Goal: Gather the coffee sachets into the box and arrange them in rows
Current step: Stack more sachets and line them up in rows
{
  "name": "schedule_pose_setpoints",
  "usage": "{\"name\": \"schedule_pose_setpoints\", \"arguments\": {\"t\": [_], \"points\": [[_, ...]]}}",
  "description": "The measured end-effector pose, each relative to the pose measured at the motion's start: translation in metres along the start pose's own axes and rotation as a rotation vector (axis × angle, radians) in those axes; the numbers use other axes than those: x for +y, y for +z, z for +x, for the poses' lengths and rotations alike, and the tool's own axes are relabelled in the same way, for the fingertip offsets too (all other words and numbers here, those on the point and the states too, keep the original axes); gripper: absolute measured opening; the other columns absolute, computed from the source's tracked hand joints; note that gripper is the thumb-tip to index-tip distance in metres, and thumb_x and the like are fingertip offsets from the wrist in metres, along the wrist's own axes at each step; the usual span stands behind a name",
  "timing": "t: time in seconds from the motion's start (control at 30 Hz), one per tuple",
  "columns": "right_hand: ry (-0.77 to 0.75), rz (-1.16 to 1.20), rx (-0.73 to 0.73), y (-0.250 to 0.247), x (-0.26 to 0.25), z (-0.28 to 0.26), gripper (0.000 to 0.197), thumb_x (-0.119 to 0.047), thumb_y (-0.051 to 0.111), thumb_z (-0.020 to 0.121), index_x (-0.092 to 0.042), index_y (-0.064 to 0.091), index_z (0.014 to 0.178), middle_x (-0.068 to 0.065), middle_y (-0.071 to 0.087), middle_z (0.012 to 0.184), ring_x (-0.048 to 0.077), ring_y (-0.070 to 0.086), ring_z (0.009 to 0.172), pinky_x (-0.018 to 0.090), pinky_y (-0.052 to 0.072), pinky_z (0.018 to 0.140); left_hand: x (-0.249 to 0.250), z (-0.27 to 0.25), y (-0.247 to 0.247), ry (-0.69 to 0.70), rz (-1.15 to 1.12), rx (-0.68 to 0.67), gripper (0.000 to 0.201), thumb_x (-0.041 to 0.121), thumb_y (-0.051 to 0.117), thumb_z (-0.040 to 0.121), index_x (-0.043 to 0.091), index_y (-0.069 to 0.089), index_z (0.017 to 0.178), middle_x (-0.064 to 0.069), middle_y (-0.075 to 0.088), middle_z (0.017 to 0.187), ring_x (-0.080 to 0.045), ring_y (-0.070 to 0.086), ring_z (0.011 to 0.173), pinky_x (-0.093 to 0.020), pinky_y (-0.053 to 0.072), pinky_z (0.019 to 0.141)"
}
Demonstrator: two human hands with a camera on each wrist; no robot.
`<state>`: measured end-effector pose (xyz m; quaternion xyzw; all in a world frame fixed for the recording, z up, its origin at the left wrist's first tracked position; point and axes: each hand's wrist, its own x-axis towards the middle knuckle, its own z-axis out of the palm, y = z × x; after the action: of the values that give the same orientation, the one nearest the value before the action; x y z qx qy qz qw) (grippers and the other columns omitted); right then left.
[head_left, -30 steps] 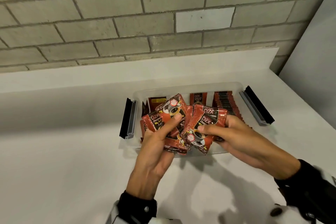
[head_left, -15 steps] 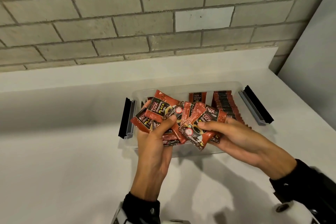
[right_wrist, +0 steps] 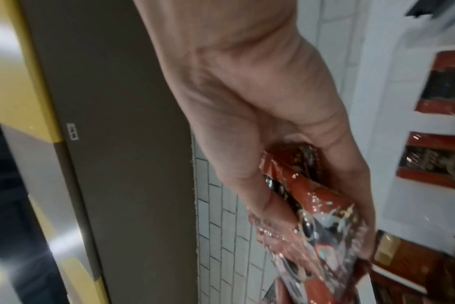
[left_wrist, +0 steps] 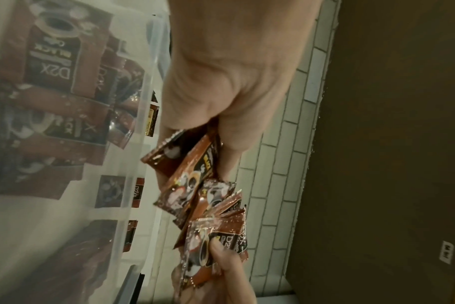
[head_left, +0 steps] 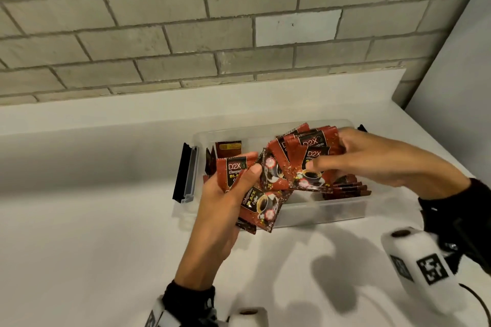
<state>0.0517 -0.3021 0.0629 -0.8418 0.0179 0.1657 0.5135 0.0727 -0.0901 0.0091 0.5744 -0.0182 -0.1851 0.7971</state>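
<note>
A clear plastic box [head_left: 318,214] stands on the white counter. My left hand [head_left: 233,188] grips a fanned stack of red coffee sachets [head_left: 261,200] over the box's front left corner. To its right, above the box, my right hand [head_left: 345,156] holds a second bunch of sachets [head_left: 305,156] between thumb and fingers. A row of sachets [head_left: 345,188] stands on edge in the right part of the box, and a few more [head_left: 228,147] lean at its back left. The left wrist view shows both bunches [left_wrist: 195,174] beside the box wall [left_wrist: 135,164]. In the right wrist view the hand [right_wrist: 286,185] clasps its sachets [right_wrist: 312,205].
Black latch handles sit at the box's ends, the left one [head_left: 183,172] in full view. A grey brick wall [head_left: 186,21] rises behind the counter [head_left: 79,220], and a plain wall [head_left: 457,87] closes the right side. White wrist cameras [head_left: 419,268] ride on both forearms.
The two bunches of sachets have split apart. My right hand has carried its bunch up and to the right over the box, while the left hand kept its stack near the front left.
</note>
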Motion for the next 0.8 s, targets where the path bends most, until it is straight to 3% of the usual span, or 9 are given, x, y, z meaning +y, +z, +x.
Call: {"name": "schedule_pose_setpoints", "arguments": {"t": [0.13,0.23,0.33,0.4,0.5,0.57,0.63,0.7,0.8], "points": [[-0.046,-0.226,-0.049,-0.008,-0.012,0.001,0.016,-0.018,0.062,0.088,-0.014,0.063,0.104,0.018,0.067,0.099,0.035,0.062,0.094,0.047,0.049,0.089,0.004,0.002,-0.006,-0.029,0.045,-0.013,0.027,0.022,0.066,0.079,0.019,0.066,0.106,-0.009,0.074,0.099,-0.026,0.072,0.09,-0.042,0.057,0.081],[-0.07,-0.38,-0.122,-0.011,-0.021,0.001,0.014,-0.019,0.061,0.089,-0.01,0.062,0.099,0.019,0.066,0.092,0.037,0.062,0.086,0.045,0.051,0.079,0.008,0.004,-0.009,-0.027,0.147,-0.053,0.034,0.027,0.071,0.068,0.021,0.067,0.101,-0.007,0.075,0.096,-0.026,0.072,0.088,-0.044,0.056,0.083],[-0.106,-0.413,-0.178,-0.01,-0.026,0.002,0.014,-0.022,0.062,0.087,-0.02,0.062,0.101,0.004,0.07,0.095,0.022,0.066,0.086,0.034,0.053,0.079,0.008,0.002,-0.004,-0.039,0.253,-0.125,0.035,0.02,0.076,0.063,0.021,0.068,0.096,-0.004,0.075,0.092,-0.022,0.072,0.085,-0.039,0.057,0.082],[-0.125,-0.311,-0.159,-0.011,-0.024,0.006,0.016,-0.017,0.063,0.087,-0.025,0.061,0.101,-0.001,0.071,0.097,0.016,0.067,0.089,0.029,0.055,0.081,0.007,0.002,-0.003,-0.042,0.279,-0.122,0.034,0.012,0.078,0.064,0.019,0.067,0.095,-0.004,0.075,0.091,-0.022,0.072,0.085,-0.04,0.056,0.082],[-0.087,-0.027,-0.089,-0.015,-0.013,0.011,0.023,-0.012,0.063,0.085,-0.015,0.061,0.108,0.001,0.072,0.102,0.015,0.068,0.091,0.026,0.055,0.079,0.008,0.001,-0.005,-0.055,0.212,-0.085,0.036,0.001,0.076,0.067,0.015,0.066,0.099,-0.008,0.075,0.094,-0.027,0.072,0.087,-0.042,0.057,0.081],[-0.047,0.206,-0.028,-0.014,-0.001,0.012,0.029,-0.011,0.066,0.079,-0.006,0.06,0.107,0.006,0.071,0.097,0.016,0.068,0.084,0.027,0.055,0.074,0.008,0.001,-0.006,-0.059,0.145,-0.05,0.039,-0.001,0.076,0.065,0.014,0.065,0.1,-0.01,0.075,0.095,-0.029,0.072,0.087,-0.044,0.057,0.08],[-0.019,0.408,0.046,-0.01,0.011,0.012,0.033,-0.011,0.067,0.07,-0.008,0.061,0.102,0.007,0.072,0.094,0.014,0.069,0.081,0.025,0.057,0.072,0.009,0.001,-0.007,-0.067,0.111,-0.021,0.047,0.002,0.078,0.06,0.013,0.064,0.105,-0.011,0.074,0.097,-0.031,0.071,0.089,-0.047,0.056,0.081],[-0.019,0.437,0.083,-0.003,0.022,0.009,0.036,-0.012,0.067,0.069,-0.012,0.063,0.105,0.008,0.073,0.098,0.017,0.07,0.087,0.026,0.056,0.078,0.008,0.002,-0.008,-0.08,0.118,-0.013,0.046,0.002,0.078,0.063,0.012,0.064,0.106,-0.011,0.074,0.097,-0.031,0.071,0.088,-0.046,0.056,0.081],[-0.053,0.254,0.078,0.001,0.026,0.0,0.034,-0.006,0.065,0.08,-0.017,0.061,0.112,0.006,0.073,0.103,0.021,0.069,0.096,0.029,0.056,0.083,0.006,0.003,-0.008,-0.1,0.186,-0.017,0.036,-0.003,0.076,0.069,0.013,0.065,0.1,-0.01,0.075,0.094,-0.03,0.072,0.087,-0.047,0.056,0.084]]}}
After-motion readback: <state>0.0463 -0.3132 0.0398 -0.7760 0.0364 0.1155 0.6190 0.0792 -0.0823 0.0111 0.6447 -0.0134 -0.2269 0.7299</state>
